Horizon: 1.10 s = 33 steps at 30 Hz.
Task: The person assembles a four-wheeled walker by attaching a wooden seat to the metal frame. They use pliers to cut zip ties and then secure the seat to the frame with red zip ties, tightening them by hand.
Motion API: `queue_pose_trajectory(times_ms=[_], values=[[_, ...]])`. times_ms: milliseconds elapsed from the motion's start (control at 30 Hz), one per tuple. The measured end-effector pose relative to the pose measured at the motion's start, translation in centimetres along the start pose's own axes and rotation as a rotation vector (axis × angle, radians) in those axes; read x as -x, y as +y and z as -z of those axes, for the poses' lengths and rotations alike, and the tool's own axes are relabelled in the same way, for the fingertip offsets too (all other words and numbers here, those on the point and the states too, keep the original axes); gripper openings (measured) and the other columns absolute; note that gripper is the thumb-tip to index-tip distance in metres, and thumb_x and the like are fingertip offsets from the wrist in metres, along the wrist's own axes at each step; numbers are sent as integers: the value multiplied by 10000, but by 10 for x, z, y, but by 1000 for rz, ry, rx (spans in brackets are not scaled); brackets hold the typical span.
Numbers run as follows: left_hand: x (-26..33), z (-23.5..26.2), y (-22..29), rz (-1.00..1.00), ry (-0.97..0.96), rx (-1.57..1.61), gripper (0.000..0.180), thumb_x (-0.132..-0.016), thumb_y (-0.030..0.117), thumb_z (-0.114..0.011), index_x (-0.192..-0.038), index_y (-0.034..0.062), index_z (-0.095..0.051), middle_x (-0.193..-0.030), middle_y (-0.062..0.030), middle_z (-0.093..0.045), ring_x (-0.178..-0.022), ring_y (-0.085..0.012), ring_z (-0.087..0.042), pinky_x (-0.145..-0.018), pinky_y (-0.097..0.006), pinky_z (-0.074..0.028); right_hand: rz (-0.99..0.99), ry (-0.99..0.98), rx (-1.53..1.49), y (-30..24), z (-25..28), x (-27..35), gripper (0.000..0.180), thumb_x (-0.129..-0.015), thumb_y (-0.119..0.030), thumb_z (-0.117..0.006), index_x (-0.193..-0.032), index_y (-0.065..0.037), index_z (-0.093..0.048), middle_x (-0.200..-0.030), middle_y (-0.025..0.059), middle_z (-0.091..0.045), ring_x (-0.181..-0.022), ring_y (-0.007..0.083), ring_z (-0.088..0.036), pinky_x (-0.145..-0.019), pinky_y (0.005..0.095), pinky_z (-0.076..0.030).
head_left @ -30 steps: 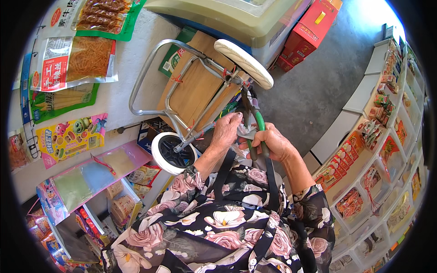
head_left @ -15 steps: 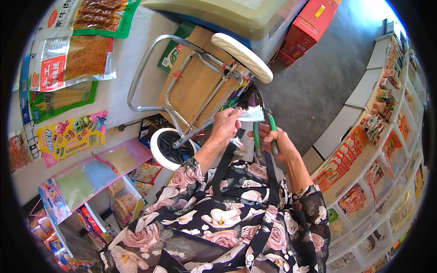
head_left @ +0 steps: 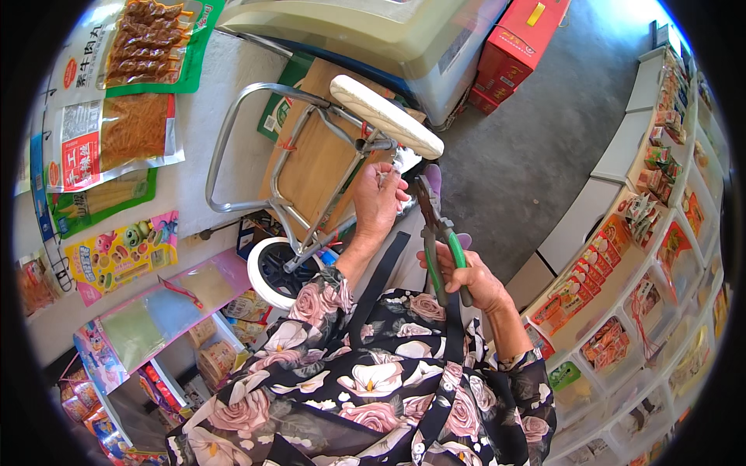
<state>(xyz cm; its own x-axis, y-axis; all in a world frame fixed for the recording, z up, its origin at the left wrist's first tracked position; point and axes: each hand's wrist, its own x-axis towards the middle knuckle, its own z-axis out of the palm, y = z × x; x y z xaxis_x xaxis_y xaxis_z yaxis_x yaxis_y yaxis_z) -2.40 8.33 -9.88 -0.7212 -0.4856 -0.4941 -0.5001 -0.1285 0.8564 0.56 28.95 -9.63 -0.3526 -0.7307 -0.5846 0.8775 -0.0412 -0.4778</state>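
Note:
My left hand (head_left: 378, 203) is closed, its fingertips pinching a crumpled whitish piece that looks like plastic (head_left: 401, 161), mostly hidden by the fingers. It is close to the bare tube ends of an upturned metal-framed chair (head_left: 273, 167). A white padded round piece (head_left: 386, 116) tops that frame, and a wooden board (head_left: 311, 167) lies behind the tubes. Red ties wrap some of its joints. In my right hand (head_left: 475, 281) is a pair of pliers with green handles (head_left: 455, 250), jaws pointing up and away from me, just right of the left fingers.
A white ring with a black spoked middle (head_left: 281, 268) stands by the chair's lower end. Hanging snack packets (head_left: 128, 132) line the left side. Beyond are a large beige-topped cabinet (head_left: 373, 39) and red boxes (head_left: 517, 46). Shelves with clear bins (head_left: 622, 311) curve along the right.
My left hand has moved up toward the chair's tube ends with the whitish piece. The pliers have shifted down and left with my right hand, and the chair sits slightly further left in view.

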Motion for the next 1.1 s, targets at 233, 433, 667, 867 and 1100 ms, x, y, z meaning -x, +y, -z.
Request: queue_pose_trajectory(times_ms=[233, 433, 667, 867, 1100], values=[[-4, -5, -2, -81, 46, -142, 116, -893, 99, -534, -942, -4, -511, -692, -60, -594, -487, -88, -541, -443, -235, -435, -28, 44, 179, -13, -3, -10, 636, -496, -126, -548, -1109, 45, -553, -897, 69, -557, -819, 171, -504, -743, 259, -406], [-6, -7, -7, -175, 89, -253, 101, -888, 111, -550, -932, 23, -531, -685, -57, -594, -484, -97, -538, -447, -250, -435, -66, 50, 234, -25, -1, -17, 713, -470, -86, -536, -1169, 52, -542, -1026, 89, -585, -970, 170, -529, -859, 242, -393], [-9, -3, -19, -253, 119, -348, 98, -871, 101, -558, -941, 35, -538, -694, -101, -593, -591, -215, -580, -548, -338, -459, 51, 73, 215, -21, -2, -25, 521, -529, -130, -558, -1021, 41, -581, -824, 68, -546, -768, 178, -485, -706, 271, -401], [-10, 1, -22, -357, 121, -450, 98, -889, 78, -539, -965, 15, -533, -732, -42, -581, -552, -71, -516, -478, -209, -436, -84, -6, 256, -29, 2, -36, 706, -480, -82, -533, -1167, 80, -523, -1120, 132, -585, -1069, 199, -535, -894, 255, -397], [-5, 2, -21, -364, 132, -500, 96, -880, 76, -548, -951, 13, -538, -727, -39, -585, -566, -78, -540, -472, -221, -437, 1, 7, 180, -33, -4, -37, 504, -526, -107, -551, -1006, 42, -597, -823, 59, -560, -775, 175, -498, -719, 268, -406]])
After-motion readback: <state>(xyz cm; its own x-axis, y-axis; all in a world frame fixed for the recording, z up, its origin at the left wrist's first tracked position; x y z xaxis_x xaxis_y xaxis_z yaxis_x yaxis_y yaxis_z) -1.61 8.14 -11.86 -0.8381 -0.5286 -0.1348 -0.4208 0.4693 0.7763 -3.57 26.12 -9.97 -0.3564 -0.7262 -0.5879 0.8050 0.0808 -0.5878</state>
